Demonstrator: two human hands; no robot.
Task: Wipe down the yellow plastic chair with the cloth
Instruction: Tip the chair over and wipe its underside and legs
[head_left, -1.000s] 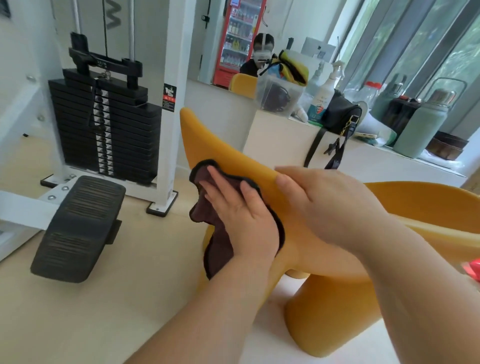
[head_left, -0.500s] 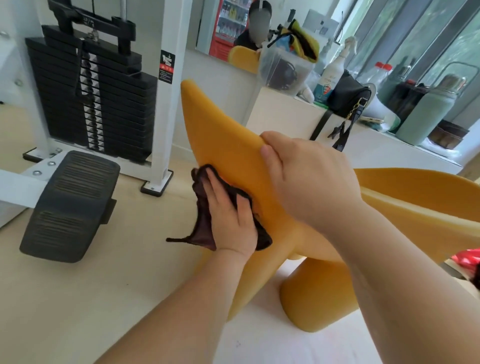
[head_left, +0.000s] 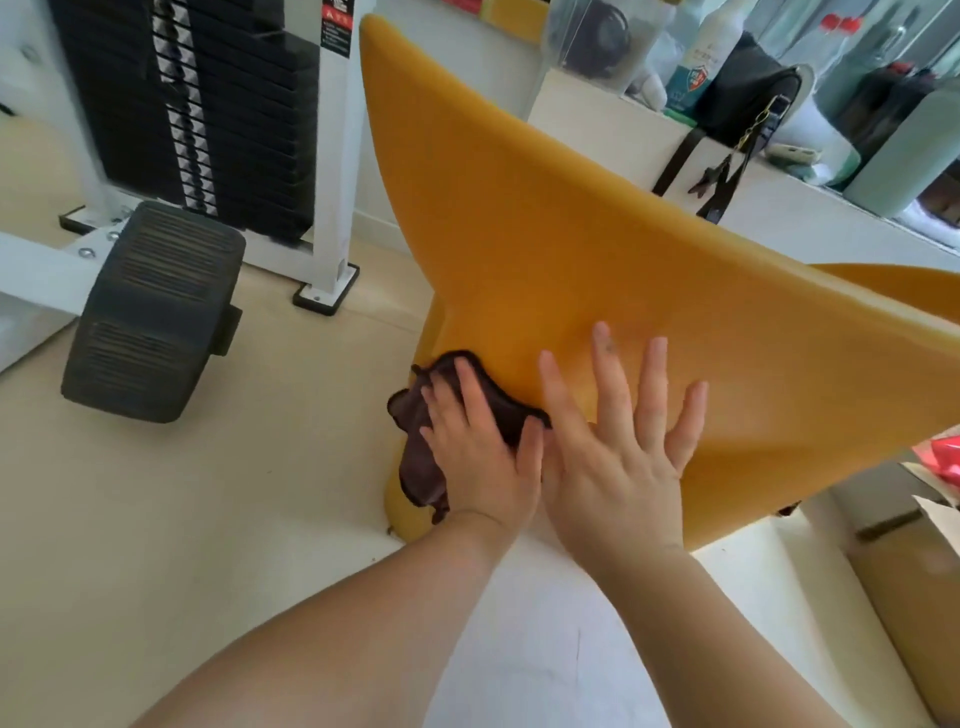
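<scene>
The yellow plastic chair fills the middle of the view, its broad back tilted toward me. My left hand presses a dark brown cloth flat against the narrow lower stem of the chair, near the floor. Part of the cloth hangs loose below my palm. My right hand lies flat on the chair's surface just to the right, fingers spread, touching the left hand's thumb side. It holds nothing.
A weight-stack machine with a white post and a black ribbed foot pad stands at the left. A white ledge behind the chair carries a black bag, bottles and containers. A cardboard box sits at the right.
My left hand slid the cloth down the chair from its upper edge to the lower stem. My right hand let go of the edge and now lies flat with fingers spread. The view tilted down.
</scene>
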